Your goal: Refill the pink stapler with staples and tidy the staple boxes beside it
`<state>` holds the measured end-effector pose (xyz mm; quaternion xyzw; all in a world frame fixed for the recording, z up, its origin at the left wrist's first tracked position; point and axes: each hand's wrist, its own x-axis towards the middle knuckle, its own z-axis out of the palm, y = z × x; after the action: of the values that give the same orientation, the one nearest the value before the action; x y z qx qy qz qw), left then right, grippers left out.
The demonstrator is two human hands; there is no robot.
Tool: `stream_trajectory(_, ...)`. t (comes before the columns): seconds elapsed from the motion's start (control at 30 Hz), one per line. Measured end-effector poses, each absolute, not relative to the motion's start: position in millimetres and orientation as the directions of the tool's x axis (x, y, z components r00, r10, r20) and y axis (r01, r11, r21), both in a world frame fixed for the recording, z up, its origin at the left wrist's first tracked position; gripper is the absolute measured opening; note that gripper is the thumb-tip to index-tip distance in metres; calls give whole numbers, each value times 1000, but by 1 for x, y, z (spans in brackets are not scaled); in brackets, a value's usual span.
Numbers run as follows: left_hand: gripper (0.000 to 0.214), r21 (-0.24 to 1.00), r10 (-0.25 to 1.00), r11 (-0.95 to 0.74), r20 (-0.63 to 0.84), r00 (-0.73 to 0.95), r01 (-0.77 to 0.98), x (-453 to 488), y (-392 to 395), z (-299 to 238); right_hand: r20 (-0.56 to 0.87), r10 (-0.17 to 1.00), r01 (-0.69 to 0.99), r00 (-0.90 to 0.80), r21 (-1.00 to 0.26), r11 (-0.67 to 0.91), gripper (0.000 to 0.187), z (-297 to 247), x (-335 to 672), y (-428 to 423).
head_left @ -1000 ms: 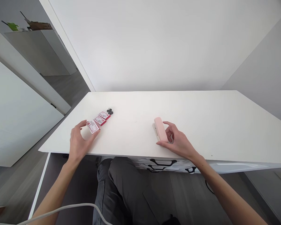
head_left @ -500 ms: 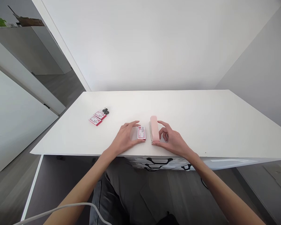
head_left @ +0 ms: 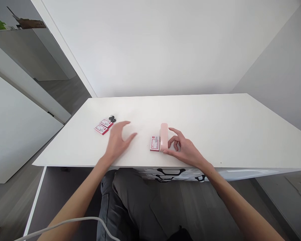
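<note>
A pink stapler [head_left: 164, 137] lies lengthwise on the white tabletop. My right hand [head_left: 182, 145] grips it lightly from the right, with the thumb at its near end and the index finger by its far end. Against the stapler's left side rests a small white and red staple box [head_left: 155, 143]. My left hand [head_left: 117, 140] is open and holds nothing, its thumb and fingers apart over the table. Left of that hand, two more white and red boxes [head_left: 104, 126] lie side by side, with small black clips [head_left: 112, 118] just behind them.
The white tabletop [head_left: 203, 127] runs back to a white wall [head_left: 150, 50]. Drawers with black handles [head_left: 171, 172] sit under its front edge. A white cable [head_left: 72, 220] crosses at the lower left, over my left forearm.
My left hand has let go of the staple box and moved left toward the other two boxes. The staple box now sits right beside the stapler; the gap between them has closed.
</note>
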<state>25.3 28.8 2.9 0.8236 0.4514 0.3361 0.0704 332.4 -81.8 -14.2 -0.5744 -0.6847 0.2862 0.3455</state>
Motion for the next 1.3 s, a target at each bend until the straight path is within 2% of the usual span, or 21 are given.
stream_trajectory(0.1, 50, 372, 837, -397, 522, 164, 839, -9, 51, 6, 142, 985, 576, -95, -800, 171, 81, -13, 332, -82)
stream_trajectory(0.2, 69, 373, 896, -206, 443, 21, 905, -38, 69, 7, 128, 987, 558, -96, -814, 160, 77, -13, 332, -83)
stream_trajectory(0.3, 86, 402, 941, -92, 334, -52, 911, -54, 80, 8, 122, 988, 549, -93, -821, 153, 76, -14, 332, -83)
stream_trajectory(0.4, 90, 441, 961, -55, 268, -73, 896, -57, 83, 10, 114, 989, 547, -93, -824, 147, 76, -15, 332, -82)
stream_trajectory(0.53, 89, 486, 962, -51, 257, -87, 872, -57, 78, 11, 115, 988, 545, -101, -825, 151, 76, -16, 333, -83)
stream_trajectory(0.6, 86, 509, 951, -60, 291, -106, 858, -56, 71, 11, 114, 988, 547, -100, -823, 150, 75, -16, 333, -83)
stream_trajectory(0.7, 79, 545, 897, -119, 417, -145, 830, -51, 57, 15, 111, 989, 553, -93, -821, 144, 75, -16, 333, -83)
stream_trajectory(0.77, 75, 541, 853, -235, 513, -96, 807, -41, 45, 19, 111, 990, 555, -88, -820, 141, 73, -15, 333, -83)
stream_trajectory(0.83, 71, 509, 835, -400, 545, 74, 762, -25, 34, 26, 112, 990, 555, -81, -820, 138, 71, -15, 333, -83)
stream_trajectory(0.93, 76, 507, 821, -568, 401, 405, 649, 7, 18, 34, 111, 991, 560, -70, -818, 132, 66, -14, 334, -83)
stream_trajectory(1.03, 82, 567, 763, -610, 231, 604, 554, 37, 10, 38, 115, 991, 560, -67, -818, 133, 62, -15, 334, -82)
stream_trajectory(1.17, 86, 612, 712, -599, 113, 693, 516, 61, 8, 35, 137, 988, 564, -79, -811, 157, 61, -16, 335, -81)
stream_trajectory(1.3, 90, 626, 689, -600, 88, 719, 498, 68, 10, 30, 144, 985, 566, -97, -806, 173, 59, -18, 336, -80)
